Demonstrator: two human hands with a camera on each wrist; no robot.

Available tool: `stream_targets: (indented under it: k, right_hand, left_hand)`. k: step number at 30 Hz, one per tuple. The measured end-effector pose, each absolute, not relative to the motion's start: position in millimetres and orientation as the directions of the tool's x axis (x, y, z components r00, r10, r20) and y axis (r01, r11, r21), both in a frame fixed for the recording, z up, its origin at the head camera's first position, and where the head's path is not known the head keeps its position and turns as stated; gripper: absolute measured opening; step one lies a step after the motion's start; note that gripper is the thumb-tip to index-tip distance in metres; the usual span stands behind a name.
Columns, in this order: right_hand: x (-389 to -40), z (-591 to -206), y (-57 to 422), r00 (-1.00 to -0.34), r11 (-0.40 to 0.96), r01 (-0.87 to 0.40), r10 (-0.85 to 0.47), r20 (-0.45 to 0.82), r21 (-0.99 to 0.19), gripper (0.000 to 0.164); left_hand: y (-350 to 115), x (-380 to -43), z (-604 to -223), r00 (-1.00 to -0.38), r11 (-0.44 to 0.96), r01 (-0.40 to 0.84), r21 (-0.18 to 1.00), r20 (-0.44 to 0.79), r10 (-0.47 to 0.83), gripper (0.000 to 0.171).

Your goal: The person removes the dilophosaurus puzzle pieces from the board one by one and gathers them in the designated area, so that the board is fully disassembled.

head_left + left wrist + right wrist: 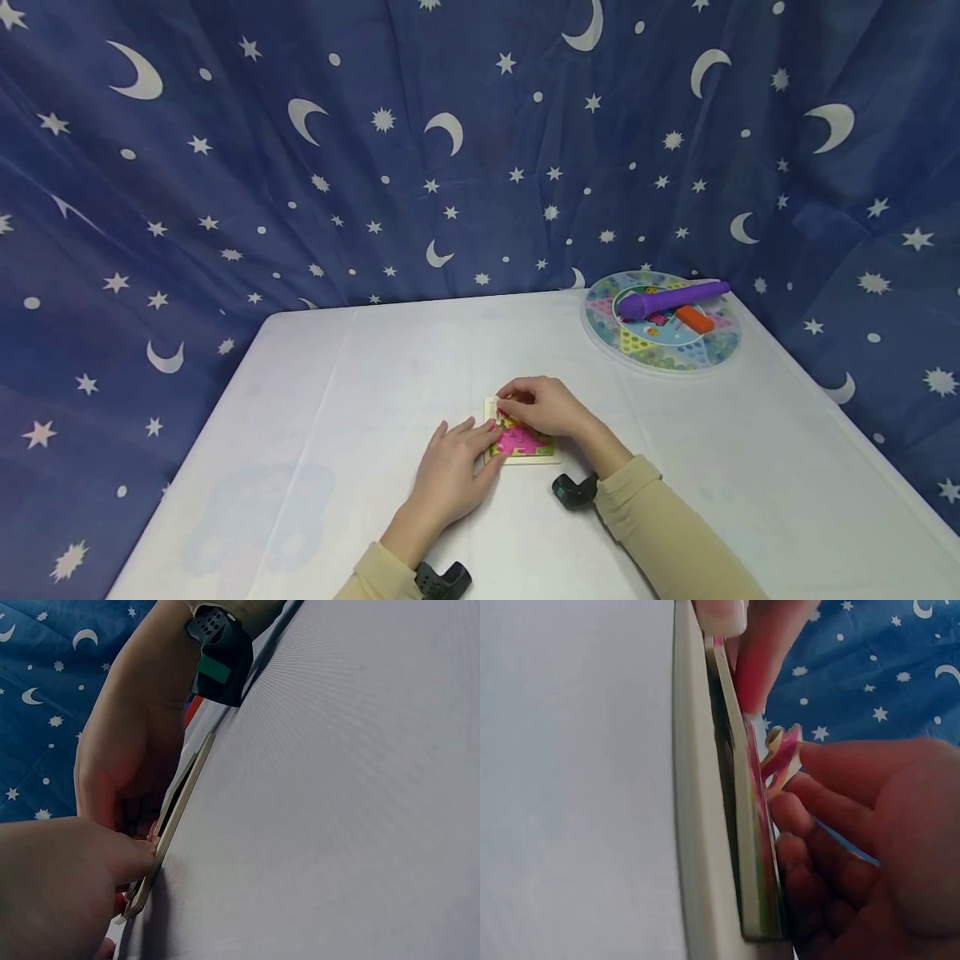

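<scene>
A small jigsaw puzzle (523, 442) with a pink picture lies in a pale wooden tray (557, 460) on the table. In the right wrist view, some joined pieces (759, 847) sit tilted, partly raised above the tray. My right hand (546, 407) is over the puzzle's far side. Between its thumb and forefinger it pinches a loose pink-and-yellow puzzle piece (784, 756). My left hand (455, 469) lies at the tray's left side, its index finger on the puzzle and thumb by the near left corner. The right hand hides part of the puzzle.
At the table's back right corner lies a round colourful board (645, 357). On it rest a purple microphone-shaped stick (675, 297) and an orange block (694, 319). A blue curtain (480, 167) with moons and stars hangs behind the white table (390, 367).
</scene>
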State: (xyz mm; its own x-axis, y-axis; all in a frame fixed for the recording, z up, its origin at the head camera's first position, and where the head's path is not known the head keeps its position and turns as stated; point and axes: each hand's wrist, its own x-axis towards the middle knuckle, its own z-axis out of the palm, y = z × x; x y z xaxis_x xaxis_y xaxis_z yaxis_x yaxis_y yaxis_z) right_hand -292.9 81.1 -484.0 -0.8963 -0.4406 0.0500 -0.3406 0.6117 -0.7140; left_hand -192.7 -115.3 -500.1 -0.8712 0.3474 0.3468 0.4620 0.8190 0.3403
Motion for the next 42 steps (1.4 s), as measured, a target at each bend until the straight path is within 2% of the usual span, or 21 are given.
stream_targets:
  k: [8, 14, 20, 27, 32, 37, 42]
  right_hand:
    - [-289.7, -488.3, 74.5, -0.871, 0.635, -0.439, -0.475, 0.127, -0.636, 0.026]
    - [-287.8, -487.6, 70.4, -0.901, 0.638, -0.372, -0.423, 0.096, -0.674, 0.020]
    - [-288.2, -486.1, 69.9, -0.933, 0.601, -0.290, -0.351, 0.079, -0.744, 0.021]
    - [-293.7, -487.7, 78.1, -0.946, 0.533, -0.239, -0.316, 0.071, -0.811, 0.006]
    - [-296.4, -481.6, 86.7, -0.957, 0.393, -0.169, -0.283, 0.056, -0.904, 0.017]
    - [-301.5, -457.2, 117.7, -0.967, 0.242, -0.144, -0.240, 0.084, -0.959, 0.027]
    - [-308.9, -445.6, 166.6, -0.960, 0.287, -0.081, -0.278, -0.003, -0.955, 0.045]
  left_hand:
    - [-114.6, -192.3, -500.2, -0.878, 0.826, 0.453, 0.335, 0.331, 0.347, 0.039]
    - [-114.3, -191.7, -499.2, -0.879, 0.824, 0.452, 0.343, 0.328, 0.345, 0.038]
    - [-114.1, -192.6, -499.3, -0.876, 0.818, 0.457, 0.348, 0.336, 0.346, 0.038]
    - [-115.0, -192.8, -500.1, -0.872, 0.816, 0.461, 0.349, 0.347, 0.344, 0.037]
    - [-113.7, -192.8, -499.4, -0.877, 0.818, 0.455, 0.352, 0.339, 0.342, 0.038]
    - [-113.3, -193.0, -499.9, -0.885, 0.823, 0.440, 0.360, 0.326, 0.331, 0.039]
    - [-114.1, -193.3, -501.2, -0.880, 0.816, 0.448, 0.365, 0.344, 0.329, 0.039]
